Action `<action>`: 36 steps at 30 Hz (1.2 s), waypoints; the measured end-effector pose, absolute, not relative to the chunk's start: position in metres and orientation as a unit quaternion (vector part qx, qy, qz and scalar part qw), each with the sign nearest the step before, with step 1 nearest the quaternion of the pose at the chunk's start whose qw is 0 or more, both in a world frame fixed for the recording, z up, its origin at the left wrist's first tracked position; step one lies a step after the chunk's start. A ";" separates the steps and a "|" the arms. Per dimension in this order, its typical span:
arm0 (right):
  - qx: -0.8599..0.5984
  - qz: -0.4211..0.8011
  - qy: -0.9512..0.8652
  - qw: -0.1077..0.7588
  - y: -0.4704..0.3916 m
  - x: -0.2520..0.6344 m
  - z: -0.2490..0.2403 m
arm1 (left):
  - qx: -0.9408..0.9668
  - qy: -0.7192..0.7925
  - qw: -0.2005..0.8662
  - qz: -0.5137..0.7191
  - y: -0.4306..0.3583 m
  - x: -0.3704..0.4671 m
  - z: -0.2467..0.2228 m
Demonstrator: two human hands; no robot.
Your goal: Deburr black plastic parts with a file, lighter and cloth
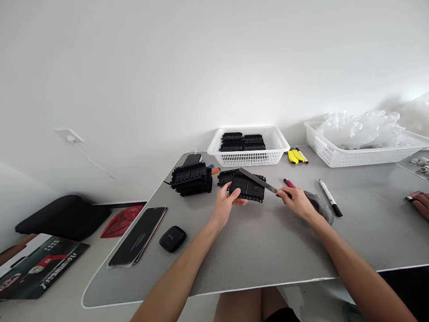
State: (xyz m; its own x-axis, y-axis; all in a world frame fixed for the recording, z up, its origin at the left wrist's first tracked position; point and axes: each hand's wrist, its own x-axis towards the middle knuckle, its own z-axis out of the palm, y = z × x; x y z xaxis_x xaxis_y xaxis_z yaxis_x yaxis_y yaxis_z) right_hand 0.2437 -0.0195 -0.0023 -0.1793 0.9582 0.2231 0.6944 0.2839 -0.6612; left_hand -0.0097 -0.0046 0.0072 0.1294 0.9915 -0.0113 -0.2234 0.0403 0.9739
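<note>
My left hand point(227, 203) grips a black plastic part point(247, 188) with a toothed edge by its left end, holding it tilted above the table. My right hand point(295, 200) is closed round the handle of a flat file point(258, 180). The file's dark blade slants up to the left, along the part's upper edge; whether it touches cannot be made out. Behind the held part, another black part point(224, 177) lies on the table, partly hidden. To the left stands a stack of similar black parts point(191, 179).
A white basket point(250, 158) with several black parts stands at the back. Another white basket point(365, 157) holds clear plastic bags. Yellow-handled cutters point(295, 156), a marker point(330, 198), a grey cloth-like bundle point(320, 208), a phone point(138, 237) and a black case point(172, 238) lie about. Another person's hand point(422, 205) shows at right.
</note>
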 end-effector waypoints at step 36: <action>-0.585 0.190 -0.728 0.303 -0.020 0.240 -0.006 | 0.429 0.440 0.601 0.511 -0.005 -0.012 0.011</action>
State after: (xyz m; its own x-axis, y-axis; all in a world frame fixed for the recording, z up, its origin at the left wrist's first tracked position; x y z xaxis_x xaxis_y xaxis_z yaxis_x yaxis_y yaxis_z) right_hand 0.2401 -0.0200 -0.0056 -0.1313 0.9669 0.2187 0.7361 0.2429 -0.6318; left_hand -0.0120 -0.0048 0.0112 0.0903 0.9919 -0.0895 -0.2369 0.1087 0.9654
